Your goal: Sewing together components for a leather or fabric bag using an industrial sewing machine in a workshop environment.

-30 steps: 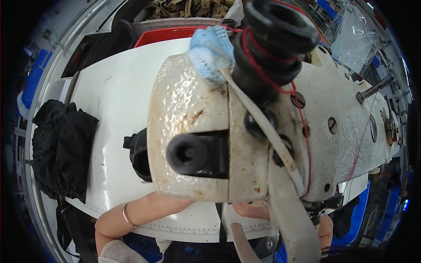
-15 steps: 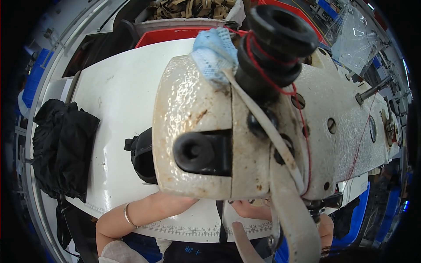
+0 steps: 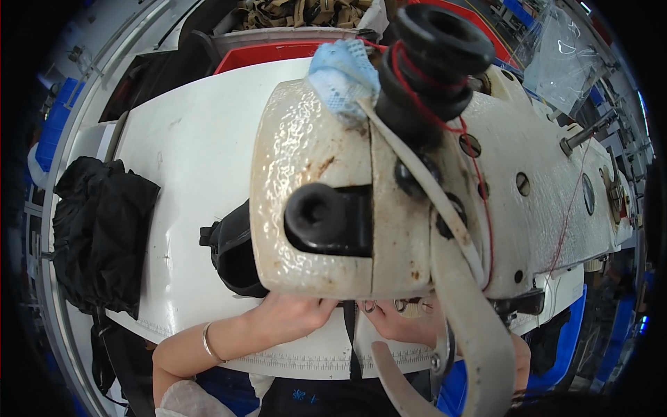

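Observation:
A sewing machine head (image 3: 319,153), off-white and stained, stands between me and much of the work. Just below its front edge is my left hand (image 3: 295,316), its fingers curled and pressed together, their tips partly hidden. My right hand (image 3: 406,325) is closed to the right of it, partly covered by the machine's pale curved lever (image 3: 479,333). Small metal loops (image 3: 369,306) show by its fingers; their kind is unclear. A narrow black strap (image 3: 352,340) hangs between the hands over the table's near edge. Beyond my left hand, a black fabric piece (image 3: 240,250) runs under the machine.
Bunched black fabric (image 3: 104,236) lies on the left of the white table (image 3: 184,174). Red thread winds round a black knob (image 3: 434,69), beside a blue-white cloth wad (image 3: 342,80). Behind are a red bin (image 3: 267,55) and a container of tan straps (image 3: 306,14).
The machine head appears slightly higher and farther right in view. More of both hands now shows below it, with the left fingers visible curled and the metal loops by the right clearer.

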